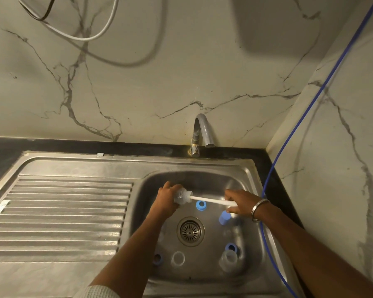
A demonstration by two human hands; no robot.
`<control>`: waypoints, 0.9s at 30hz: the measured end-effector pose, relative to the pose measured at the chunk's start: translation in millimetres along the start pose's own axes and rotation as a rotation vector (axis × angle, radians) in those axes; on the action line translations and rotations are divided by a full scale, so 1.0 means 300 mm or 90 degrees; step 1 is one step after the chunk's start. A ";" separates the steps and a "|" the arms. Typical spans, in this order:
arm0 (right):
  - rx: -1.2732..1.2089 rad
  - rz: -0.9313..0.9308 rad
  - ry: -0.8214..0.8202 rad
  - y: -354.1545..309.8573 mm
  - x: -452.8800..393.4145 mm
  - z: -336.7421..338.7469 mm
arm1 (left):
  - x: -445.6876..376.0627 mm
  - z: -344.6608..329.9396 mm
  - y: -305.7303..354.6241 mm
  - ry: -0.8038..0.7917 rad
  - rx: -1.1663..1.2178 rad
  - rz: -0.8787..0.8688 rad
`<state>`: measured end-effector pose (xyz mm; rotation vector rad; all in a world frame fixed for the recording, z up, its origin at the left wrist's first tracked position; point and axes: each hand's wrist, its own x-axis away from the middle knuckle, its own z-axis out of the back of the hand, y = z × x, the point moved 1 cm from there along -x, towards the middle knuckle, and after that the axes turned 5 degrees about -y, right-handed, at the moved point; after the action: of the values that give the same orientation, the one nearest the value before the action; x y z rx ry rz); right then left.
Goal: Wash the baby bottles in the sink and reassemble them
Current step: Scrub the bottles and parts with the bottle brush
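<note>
My left hand (167, 200) grips a clear baby bottle (182, 196) lying sideways over the steel sink basin (151, 190), its mouth pointing right. My right hand (240, 202) holds the white handle of a bottle brush (211, 200), whose head sits inside the bottle. On the basin floor lie a blue collar ring (201, 205), a blue cap (224, 217), another blue ring (231, 247) beside a clear cap (228, 260), a clear ring (178, 258) and a third blue ring (157, 258).
The drain (190, 231) sits mid-basin. A grey tap (200, 134) stands behind the basin, with no water visible. A ridged draining board (58, 214) lies to the left. A blue hose (267, 233) runs down the right rim. Marble walls close the back and right.
</note>
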<state>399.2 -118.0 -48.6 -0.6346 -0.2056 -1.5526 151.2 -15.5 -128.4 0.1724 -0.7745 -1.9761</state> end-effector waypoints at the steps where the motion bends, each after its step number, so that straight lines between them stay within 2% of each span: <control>1: 0.010 0.008 0.007 0.006 -0.001 0.001 | -0.001 0.003 -0.001 -0.001 0.000 -0.002; 22: 0.075 -0.016 0.048 0.002 0.016 0.026 | 0.011 -0.021 0.001 -0.035 0.003 -0.012; 27: 0.049 -0.017 0.009 -0.016 0.033 0.017 | 0.005 -0.026 0.000 -0.015 0.017 -0.014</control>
<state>396.3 -123.4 -38.1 -0.5626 -0.2627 -1.5671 153.7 -20.4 -134.2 0.1746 -0.8170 -1.9921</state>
